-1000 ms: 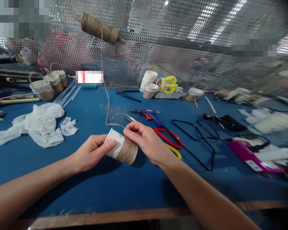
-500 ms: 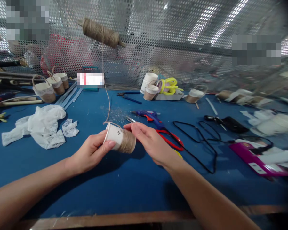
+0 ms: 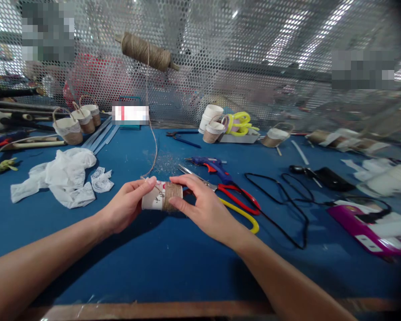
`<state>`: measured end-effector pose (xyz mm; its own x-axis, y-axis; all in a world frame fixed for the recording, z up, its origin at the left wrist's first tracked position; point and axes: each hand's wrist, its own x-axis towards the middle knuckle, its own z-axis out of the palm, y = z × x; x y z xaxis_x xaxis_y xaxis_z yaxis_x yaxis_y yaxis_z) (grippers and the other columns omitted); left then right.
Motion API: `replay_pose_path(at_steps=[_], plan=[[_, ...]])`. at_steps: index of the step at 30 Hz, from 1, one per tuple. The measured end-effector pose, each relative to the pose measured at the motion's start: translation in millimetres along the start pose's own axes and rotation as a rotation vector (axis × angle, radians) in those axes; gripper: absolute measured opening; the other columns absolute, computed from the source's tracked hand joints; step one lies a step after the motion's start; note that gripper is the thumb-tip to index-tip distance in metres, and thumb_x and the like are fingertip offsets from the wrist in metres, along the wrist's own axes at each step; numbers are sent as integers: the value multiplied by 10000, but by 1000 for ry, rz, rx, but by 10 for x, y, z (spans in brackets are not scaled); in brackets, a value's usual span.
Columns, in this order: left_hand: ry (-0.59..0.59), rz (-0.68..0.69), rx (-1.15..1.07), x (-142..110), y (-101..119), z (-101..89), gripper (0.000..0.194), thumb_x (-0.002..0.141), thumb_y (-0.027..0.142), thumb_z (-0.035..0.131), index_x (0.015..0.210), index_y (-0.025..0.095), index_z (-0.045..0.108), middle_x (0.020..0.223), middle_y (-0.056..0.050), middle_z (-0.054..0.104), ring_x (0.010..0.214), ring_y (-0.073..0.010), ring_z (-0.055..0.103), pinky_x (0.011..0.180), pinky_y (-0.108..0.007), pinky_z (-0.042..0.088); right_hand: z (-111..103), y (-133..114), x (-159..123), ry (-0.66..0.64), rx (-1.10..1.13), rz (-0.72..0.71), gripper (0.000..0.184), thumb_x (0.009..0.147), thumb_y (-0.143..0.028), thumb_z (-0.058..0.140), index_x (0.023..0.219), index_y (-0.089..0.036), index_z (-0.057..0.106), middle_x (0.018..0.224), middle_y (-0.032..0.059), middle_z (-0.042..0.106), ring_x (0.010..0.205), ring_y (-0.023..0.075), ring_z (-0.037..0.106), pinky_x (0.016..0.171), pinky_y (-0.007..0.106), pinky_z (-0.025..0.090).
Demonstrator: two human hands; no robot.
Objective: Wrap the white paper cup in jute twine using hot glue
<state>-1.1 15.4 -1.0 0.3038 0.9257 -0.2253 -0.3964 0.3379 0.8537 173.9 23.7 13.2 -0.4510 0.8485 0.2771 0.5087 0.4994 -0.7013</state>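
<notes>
A white paper cup lies on its side between my hands, held above the blue table. Brown twine is wound round its base half. My left hand grips the rim end, thumb on top. Fingers and thumb of my right hand close round the wrapped end. From a twine spool hung at the mesh, a strand runs down to the cup near my left thumb. Scissors with red and yellow handles and a blue glue gun lie just beyond my right hand.
White lace is heaped at the left. Small twine-wrapped baskets stand behind it. Pliers and stacked cups are at the back. A black cord loops towards a purple power strip on the right.
The cup has turned from a tilt to nearly level, and a different side with red print shows. My right hand has moved from its edge to grip the wrapped end.
</notes>
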Motion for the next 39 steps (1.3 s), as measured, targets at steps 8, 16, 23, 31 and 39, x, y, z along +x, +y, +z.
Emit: replay_pose_path(at_steps=[8, 16, 23, 31, 39], plan=[[132, 49, 113, 14, -23, -23, 274, 706, 354, 629, 781, 92, 657, 694, -33, 636, 575, -89, 525, 573, -200, 384, -294, 101, 150, 131, 33, 175, 281, 794, -383, 491, 957, -158, 531, 938, 91, 600, 826, 174, 573, 735, 342, 467], [151, 163, 375, 12, -35, -62, 312, 740, 398, 574, 810, 103, 646, 724, -24, 636, 619, -110, 513, 597, -214, 375, -892, 665, 405, 250, -468, 490, 98, 629, -228, 577, 606, -207, 485, 624, 44, 560, 631, 206, 548, 619, 354, 397], [78, 226, 460, -4, -28, -43, 317, 774, 395, 518, 840, 113, 648, 774, -46, 647, 666, -130, 523, 635, -231, 396, -704, 954, 482, 145, -388, 585, 275, 483, -116, 633, 440, -233, 387, 436, -7, 444, 557, 221, 544, 561, 348, 387], [70, 260, 550, 13, -41, -64, 320, 786, 392, 487, 810, 119, 651, 752, -41, 643, 649, -137, 527, 623, -233, 410, -693, 358, 249, 211, 142, 495, 248, 663, -245, 600, 867, -182, 474, 673, -1, 579, 578, 114, 552, 564, 254, 463], [74, 284, 655, 19, -81, -84, 323, 814, 388, 448, 822, 121, 630, 762, -39, 626, 664, -136, 519, 637, -233, 410, -412, -7, -49, -135, 356, 437, 157, 754, -280, 532, 830, -153, 582, 486, -47, 483, 407, 61, 422, 382, 189, 348]])
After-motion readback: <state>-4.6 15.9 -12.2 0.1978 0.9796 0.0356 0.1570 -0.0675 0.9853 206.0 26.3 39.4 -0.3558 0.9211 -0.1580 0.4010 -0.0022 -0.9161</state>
